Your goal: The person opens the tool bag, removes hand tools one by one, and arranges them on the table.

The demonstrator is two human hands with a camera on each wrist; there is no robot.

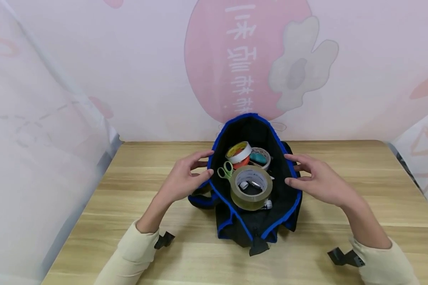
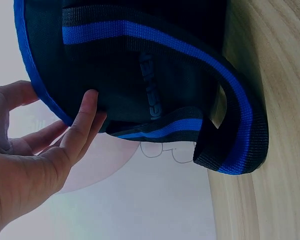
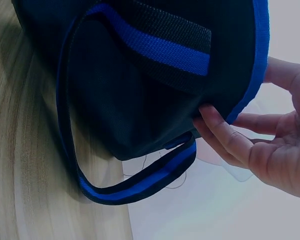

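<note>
A black fabric bag with blue trim (image 1: 285, 196) stands on the table, its mouth spread wide. My left hand (image 1: 185, 176) holds the left rim, thumb inside and some fingers against the outer wall. On the opposite side, my right hand (image 1: 322, 180) holds the right rim similarly. Inside lie a large roll of packing tape (image 1: 251, 204), green-handled scissors (image 1: 221, 173), a white tape roll (image 1: 243, 155) over something orange-red, and a grey tape roll (image 1: 267, 160) around a teal item. Smaller pieces are partly hidden beneath the packing tape.
Blue-and-black carry straps hang loose outside the bag, the left strap (image 2: 245, 115) touching the wooden table (image 1: 135, 186) and the right strap (image 3: 135, 194) curving outward. A printed pink-and-white curtain (image 1: 146, 71) rises behind the table.
</note>
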